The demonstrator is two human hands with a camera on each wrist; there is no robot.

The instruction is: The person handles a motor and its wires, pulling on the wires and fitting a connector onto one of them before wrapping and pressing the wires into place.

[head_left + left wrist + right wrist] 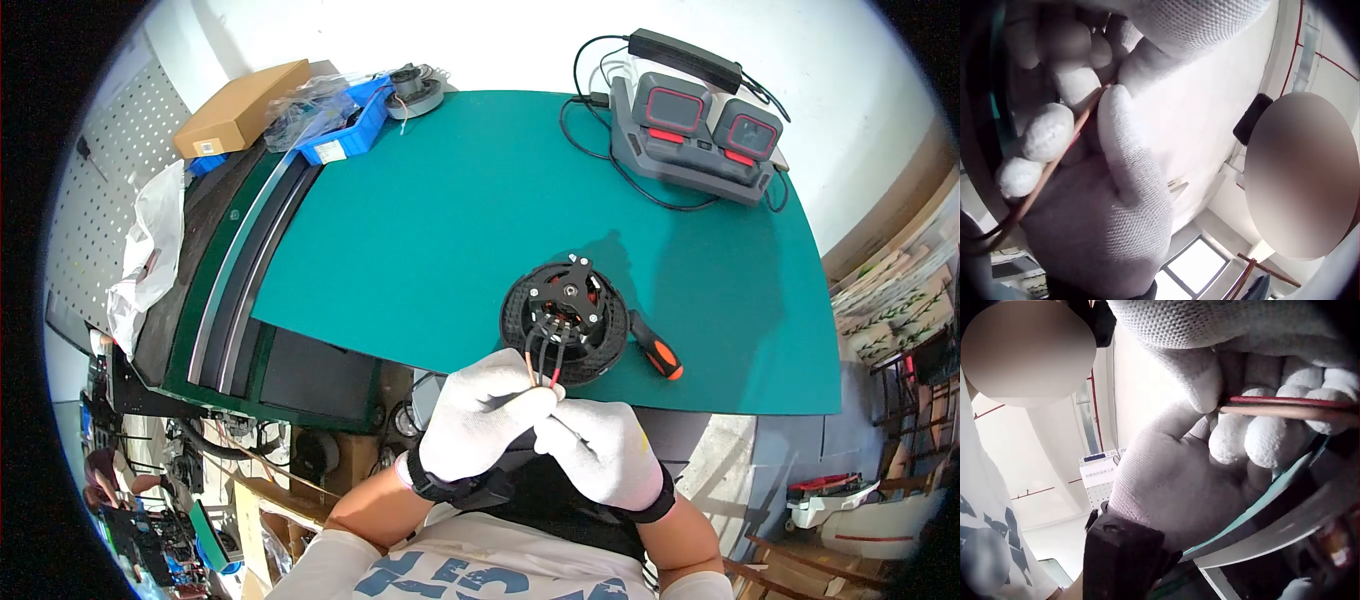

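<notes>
A black round motor (570,290) with a treaded rim lies on the green mat, a three-armed bracket and silver screws on its top. Dark leads run from it towards me, with tan and red sections. White knit gloves cover both hands. My left hand (478,415) grips the wires near their ends, fingers curled beneath them. Right beside it, my right hand (605,455) pinches at the wire ends, the fingertips of both hands meeting. The tan wire (1054,165) crosses the gloved fingers in the left wrist view. In the right wrist view, the red wire (1272,400) runs alongside it.
A screwdriver (657,348) with an orange and black handle lies right of the motor. A grey charging dock (690,170) with two packs and cables stands back right. Back left are a blue bin (345,145), another motor part (413,95) and a cardboard box (240,108).
</notes>
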